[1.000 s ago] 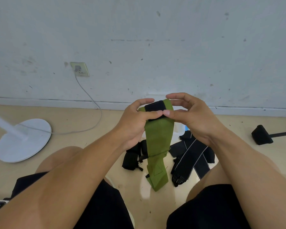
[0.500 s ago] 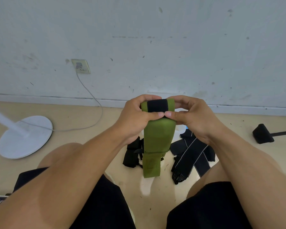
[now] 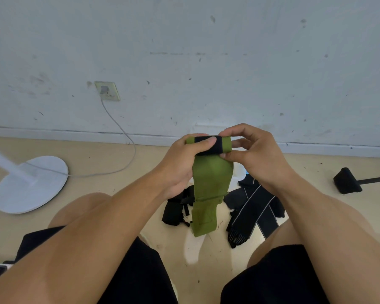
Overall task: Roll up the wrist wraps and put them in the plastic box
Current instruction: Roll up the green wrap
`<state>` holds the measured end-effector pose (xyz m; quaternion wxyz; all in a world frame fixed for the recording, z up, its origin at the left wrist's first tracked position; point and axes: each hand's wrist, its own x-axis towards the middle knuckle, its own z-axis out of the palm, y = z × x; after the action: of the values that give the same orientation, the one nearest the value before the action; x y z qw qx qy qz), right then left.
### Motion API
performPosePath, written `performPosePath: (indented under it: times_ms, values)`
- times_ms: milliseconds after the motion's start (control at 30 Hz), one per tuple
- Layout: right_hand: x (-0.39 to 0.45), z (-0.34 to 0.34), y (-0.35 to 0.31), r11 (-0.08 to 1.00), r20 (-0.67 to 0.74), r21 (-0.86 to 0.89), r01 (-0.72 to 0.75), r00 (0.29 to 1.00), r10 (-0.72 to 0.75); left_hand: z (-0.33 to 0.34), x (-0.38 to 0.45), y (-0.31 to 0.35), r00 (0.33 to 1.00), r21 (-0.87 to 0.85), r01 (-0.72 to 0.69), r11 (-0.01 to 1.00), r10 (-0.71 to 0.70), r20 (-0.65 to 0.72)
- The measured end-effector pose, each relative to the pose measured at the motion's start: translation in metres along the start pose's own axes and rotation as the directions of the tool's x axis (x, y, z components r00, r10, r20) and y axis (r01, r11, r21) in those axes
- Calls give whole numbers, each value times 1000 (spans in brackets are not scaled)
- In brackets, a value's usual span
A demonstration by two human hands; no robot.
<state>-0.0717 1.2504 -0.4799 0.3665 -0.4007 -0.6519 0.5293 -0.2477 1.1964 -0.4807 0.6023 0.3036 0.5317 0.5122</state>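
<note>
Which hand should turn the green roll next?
Probably the right hand. Its fingertips pinch the end of the green wrap at the roll, free to twist. The left hand wraps around the roll, steadying it while the tail hangs loose.

1. Wrap [image 3: 211,183], frame centre: olive green, with a black band across its rolled top.
2. Wraps on the floor [image 3: 256,207], right of centre: black with thin white stripes.
3. Fan base [image 3: 31,185], left: white.
4. Shorts [image 3: 140,277], bottom: black.
5. Floor [image 3: 206,264]: pale yellow.
</note>
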Motion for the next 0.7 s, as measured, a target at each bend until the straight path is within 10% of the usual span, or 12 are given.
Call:
performPosePath:
  times_ms: [700]
  values:
    - [3,4,6,985,4,96,-146,989,147,-2,0,-5,985,155,-174,972,175,9]
